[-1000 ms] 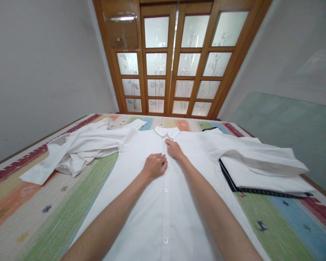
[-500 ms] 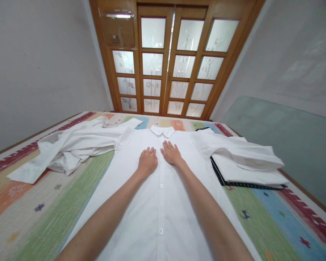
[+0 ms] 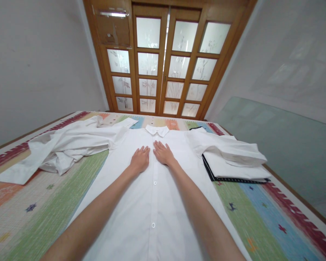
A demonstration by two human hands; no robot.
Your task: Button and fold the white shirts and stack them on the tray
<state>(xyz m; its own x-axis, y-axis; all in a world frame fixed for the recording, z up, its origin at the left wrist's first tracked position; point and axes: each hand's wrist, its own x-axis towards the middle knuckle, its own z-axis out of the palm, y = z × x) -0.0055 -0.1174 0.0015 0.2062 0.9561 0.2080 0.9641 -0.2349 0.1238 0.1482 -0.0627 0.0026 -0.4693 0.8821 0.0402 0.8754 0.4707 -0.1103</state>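
Observation:
A white button-up shirt [image 3: 133, 214] lies front up, its collar [image 3: 157, 130] at the far end and its buttons in a line down the middle. My left hand [image 3: 140, 158] rests on the chest, just left of the button strip, fingers laid on the cloth. Across the strip, my right hand [image 3: 163, 153] lies flat below the collar with its fingers stretched out. Neither hand grips anything. Both sleeves reach out sideways; the right sleeve [image 3: 233, 149] lies over a folded stack of white and black cloth [image 3: 228, 170].
Under the left sleeve area sits a crumpled white garment [image 3: 62, 159]. A colourful striped cloth [image 3: 67, 203] covers the table. Beyond the far edge stand wooden doors with glass panes [image 3: 148, 65]. A pale green panel [image 3: 263, 127] leans along the right wall.
The whole view has swung slightly to the right, so everything sits further left. My hands stay on the shirt's chest in nearly the same place.

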